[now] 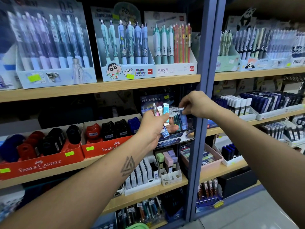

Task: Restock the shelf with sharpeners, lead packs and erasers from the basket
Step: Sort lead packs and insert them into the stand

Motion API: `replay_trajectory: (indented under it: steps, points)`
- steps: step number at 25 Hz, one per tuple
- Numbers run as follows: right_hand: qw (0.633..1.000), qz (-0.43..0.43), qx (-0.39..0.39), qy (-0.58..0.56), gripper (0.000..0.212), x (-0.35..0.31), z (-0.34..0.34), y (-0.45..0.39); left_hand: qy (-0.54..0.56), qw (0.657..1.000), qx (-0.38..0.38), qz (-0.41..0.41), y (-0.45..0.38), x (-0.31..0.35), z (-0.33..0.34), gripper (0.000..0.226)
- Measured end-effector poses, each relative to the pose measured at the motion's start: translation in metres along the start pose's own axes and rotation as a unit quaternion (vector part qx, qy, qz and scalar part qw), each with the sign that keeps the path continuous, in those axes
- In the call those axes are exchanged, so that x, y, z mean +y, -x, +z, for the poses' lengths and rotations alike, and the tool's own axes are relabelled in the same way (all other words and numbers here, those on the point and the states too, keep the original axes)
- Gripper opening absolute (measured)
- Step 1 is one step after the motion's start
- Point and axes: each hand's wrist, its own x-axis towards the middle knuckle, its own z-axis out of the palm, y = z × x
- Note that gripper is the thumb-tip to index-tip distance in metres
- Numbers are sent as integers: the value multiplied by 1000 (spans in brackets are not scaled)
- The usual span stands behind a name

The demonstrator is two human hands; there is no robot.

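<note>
The left hand [152,124] grips a fan of lead packs [162,111] just before the clear display [183,123], a ready supply, while the right hand [194,104], fingers pinching one pack [181,110], lowers it upright among those already in it.

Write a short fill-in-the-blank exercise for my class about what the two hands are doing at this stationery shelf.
1. The left hand holds several small lead packs fanned ____.
2. The right hand pinches a single ____ pack above the clear display.
3. The red Faber-Castell boxes lie to the ____ of the left hand.

Missing words: upward; blue; left
</note>
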Motion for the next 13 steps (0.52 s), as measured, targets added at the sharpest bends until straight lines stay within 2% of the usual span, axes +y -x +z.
replay_trajectory:
  steps: [5, 9, 13]
  points:
    - [999, -12, 25, 42, 50, 2, 11, 9, -1, 1000, -6, -4, 0, -2, 0, 23]
    - [998, 11, 27, 55, 44, 1, 10, 10, -4, 1000, -8, -8, 4, -4, 2, 25]
    - [998, 19, 17, 52, 51, 0, 15, 15, 0, 1000, -14, -12, 7, -5, 3, 24]
